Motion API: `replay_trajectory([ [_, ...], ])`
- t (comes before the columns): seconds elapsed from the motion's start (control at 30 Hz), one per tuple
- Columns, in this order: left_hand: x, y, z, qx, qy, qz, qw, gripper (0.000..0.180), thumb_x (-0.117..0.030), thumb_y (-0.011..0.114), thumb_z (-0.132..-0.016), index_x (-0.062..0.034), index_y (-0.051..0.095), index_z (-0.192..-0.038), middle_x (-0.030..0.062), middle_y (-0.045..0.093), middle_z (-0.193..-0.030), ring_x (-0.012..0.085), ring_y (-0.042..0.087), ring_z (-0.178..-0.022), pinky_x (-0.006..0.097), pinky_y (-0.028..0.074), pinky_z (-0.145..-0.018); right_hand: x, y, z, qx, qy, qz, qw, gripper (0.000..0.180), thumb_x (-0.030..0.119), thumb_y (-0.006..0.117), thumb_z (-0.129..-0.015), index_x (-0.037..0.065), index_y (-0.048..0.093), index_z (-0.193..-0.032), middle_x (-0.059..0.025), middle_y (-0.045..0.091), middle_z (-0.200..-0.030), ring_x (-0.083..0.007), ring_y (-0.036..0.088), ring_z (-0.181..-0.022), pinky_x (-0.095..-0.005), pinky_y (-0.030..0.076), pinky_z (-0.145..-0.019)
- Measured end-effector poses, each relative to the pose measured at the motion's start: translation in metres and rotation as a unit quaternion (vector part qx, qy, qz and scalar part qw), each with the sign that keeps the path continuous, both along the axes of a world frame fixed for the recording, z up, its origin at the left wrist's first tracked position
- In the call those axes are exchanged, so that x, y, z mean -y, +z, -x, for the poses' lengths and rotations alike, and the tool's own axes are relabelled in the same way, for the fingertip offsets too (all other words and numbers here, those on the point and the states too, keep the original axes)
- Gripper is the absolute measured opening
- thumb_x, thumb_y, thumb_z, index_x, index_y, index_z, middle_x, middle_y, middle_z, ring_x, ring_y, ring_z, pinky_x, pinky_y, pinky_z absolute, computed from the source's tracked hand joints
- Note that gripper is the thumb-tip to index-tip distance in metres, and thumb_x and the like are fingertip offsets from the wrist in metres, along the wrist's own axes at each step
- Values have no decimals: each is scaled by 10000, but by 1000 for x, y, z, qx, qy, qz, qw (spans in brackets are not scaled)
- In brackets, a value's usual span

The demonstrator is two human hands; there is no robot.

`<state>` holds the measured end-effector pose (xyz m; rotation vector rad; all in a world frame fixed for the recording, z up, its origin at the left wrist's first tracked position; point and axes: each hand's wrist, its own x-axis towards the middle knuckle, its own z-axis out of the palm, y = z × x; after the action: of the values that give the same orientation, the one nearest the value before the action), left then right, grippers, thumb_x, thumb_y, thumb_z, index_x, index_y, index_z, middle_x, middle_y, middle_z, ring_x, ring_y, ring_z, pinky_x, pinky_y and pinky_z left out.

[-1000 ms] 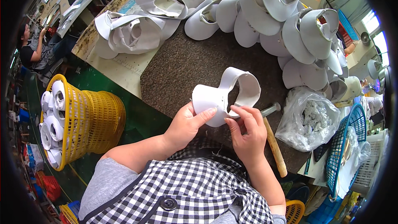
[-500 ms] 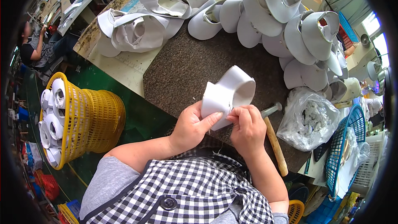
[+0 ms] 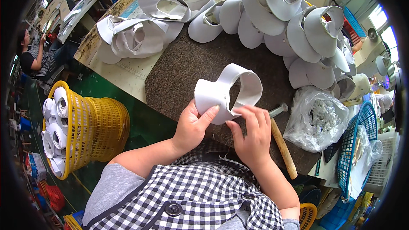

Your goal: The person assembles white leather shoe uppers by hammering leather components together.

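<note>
Your left hand (image 3: 194,123) grips the white visor piece (image 3: 226,91) from below, thumb pressed on its curved brim and fingers wrapped behind, so the part stands tilted up off the mat where you can see its inner edge; your right hand (image 3: 251,134) closes on the lower rim just beside that thumb, fingertips (image 3: 245,113) pinching the seam where the band meets the brim, a grip that looks meant to steady or press the joint; the piece is a stiff, smooth loop of foam-like sheet, matte white, its band bowed into an open ring above your knuckles; under both hands lies a dark speckled work mat (image 3: 183,68), coarse and grainy; just right of your right hand rests a hammer (image 3: 282,145) with a pale wooden handle and small metal head, close enough to grab; beyond it sits a clear plastic bag (image 3: 319,119) of small silvery parts, crumpled and glossy; ahead of your hands, finished white visors (image 3: 272,21) heap in overlapping curves; well to your left stands a yellow mesh basket (image 3: 91,127) packed with white rolls (image 3: 55,123); a blue basket (image 3: 353,145) hangs at the far right.
</note>
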<state>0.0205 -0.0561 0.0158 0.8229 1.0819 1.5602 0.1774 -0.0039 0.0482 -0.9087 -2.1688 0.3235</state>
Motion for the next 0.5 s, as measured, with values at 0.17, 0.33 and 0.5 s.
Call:
replay_trajectory([
  [0.17,4,4,2,-60,-28,-19,998,313,-193,500,-1004,-2,478,-1251,82,579,-1175,129,560,-1076,292,454,-942,-9,-8,-7,-11,44,79,996,142,81,708,-775,65,632,-895,-41,654,-857,-234,608,-875,-403,423,-876],
  [0.33,-19,17,30,190,-73,58,977,862,-686,306,-931,34,300,-1405,168,496,-1303,246,478,-1250,404,391,-1058,-16,-2,-19,-100,133,116,979,171,11,699,-749,81,631,-890,-31,658,-835,-224,643,-847,-452,406,-1021],
  [0.5,-24,19,35,218,-224,36,949,724,-495,574,-908,36,379,-1360,151,599,-1145,252,602,-1099,390,478,-972,-20,9,-20,40,164,29,985,166,43,688,-743,107,639,-888,-16,632,-790,-201,618,-890,-464,372,-1064],
])
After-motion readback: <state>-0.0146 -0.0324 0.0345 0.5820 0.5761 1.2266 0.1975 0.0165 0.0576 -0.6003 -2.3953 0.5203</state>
